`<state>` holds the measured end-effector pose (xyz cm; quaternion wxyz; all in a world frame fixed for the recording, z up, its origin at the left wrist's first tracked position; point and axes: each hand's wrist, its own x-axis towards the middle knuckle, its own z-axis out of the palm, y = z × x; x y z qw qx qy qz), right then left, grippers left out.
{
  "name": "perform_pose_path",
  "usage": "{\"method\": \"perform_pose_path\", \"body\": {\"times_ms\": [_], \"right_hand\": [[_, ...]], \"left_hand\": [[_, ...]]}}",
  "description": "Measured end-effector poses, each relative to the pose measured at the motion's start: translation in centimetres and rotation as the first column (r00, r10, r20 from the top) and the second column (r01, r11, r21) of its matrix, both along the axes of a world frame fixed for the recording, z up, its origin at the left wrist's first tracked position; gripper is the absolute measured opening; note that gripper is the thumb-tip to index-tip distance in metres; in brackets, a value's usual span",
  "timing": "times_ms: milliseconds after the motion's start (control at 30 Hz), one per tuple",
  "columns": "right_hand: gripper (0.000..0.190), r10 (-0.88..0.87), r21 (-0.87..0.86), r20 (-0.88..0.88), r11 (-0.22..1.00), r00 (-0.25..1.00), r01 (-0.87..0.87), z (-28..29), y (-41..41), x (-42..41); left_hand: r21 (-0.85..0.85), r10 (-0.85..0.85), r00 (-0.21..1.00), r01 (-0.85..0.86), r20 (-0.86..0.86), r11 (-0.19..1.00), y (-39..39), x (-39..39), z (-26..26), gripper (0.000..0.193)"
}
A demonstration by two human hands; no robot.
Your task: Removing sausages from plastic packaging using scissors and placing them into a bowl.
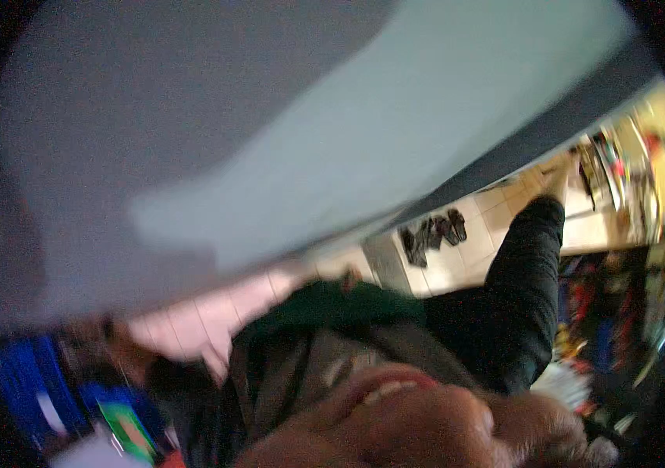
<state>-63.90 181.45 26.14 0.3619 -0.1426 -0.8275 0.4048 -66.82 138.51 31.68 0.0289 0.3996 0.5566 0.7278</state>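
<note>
A large, out-of-focus grey surface (285, 193) fills the upper left and middle of the head view, very close to the lens. What it is, I cannot tell. Under its lower right edge, an arm in a black sleeve (522, 257) reaches up and right. Bare skin shows past the cuff, apparently my right hand (559, 174); it is small and blurred, so its fingers and any held thing cannot be made out. My left hand is out of view. Dark clothing (285, 362) with a green part (338, 304) lies below the grey surface.
Several dark shoes or sandals (434, 234) stand on the light tiled floor (487, 205). Blurred, crowded goods (601, 316) line the right side. Blue items (37, 374) and a green-edged item (127, 430) are at lower left. Part of a face fills the bottom.
</note>
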Motion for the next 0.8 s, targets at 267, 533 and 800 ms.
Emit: {"method": "perform_pose_path", "body": {"times_ms": [267,533,800], "right_hand": [[0.046,0.655,0.126,0.311,0.690,0.689,-0.712,-8.8,-47.0,-6.2],[0.044,0.812,0.176,0.514,0.214,0.275,-0.961,-16.9,-77.8,-5.0],[0.042,0.719,0.140,0.693,-0.207,-0.054,-0.968,-26.1,-98.2,-6.6]], "left_hand": [[-0.217,0.408,0.904,-0.376,0.130,0.901,-34.6,19.1,-1.9,0.034],[-0.792,0.504,0.859,-0.249,0.084,0.557,-53.4,28.8,-16.7,0.038],[-0.572,0.952,0.253,-0.812,-0.172,0.113,-76.1,29.9,-11.4,0.033]]}}
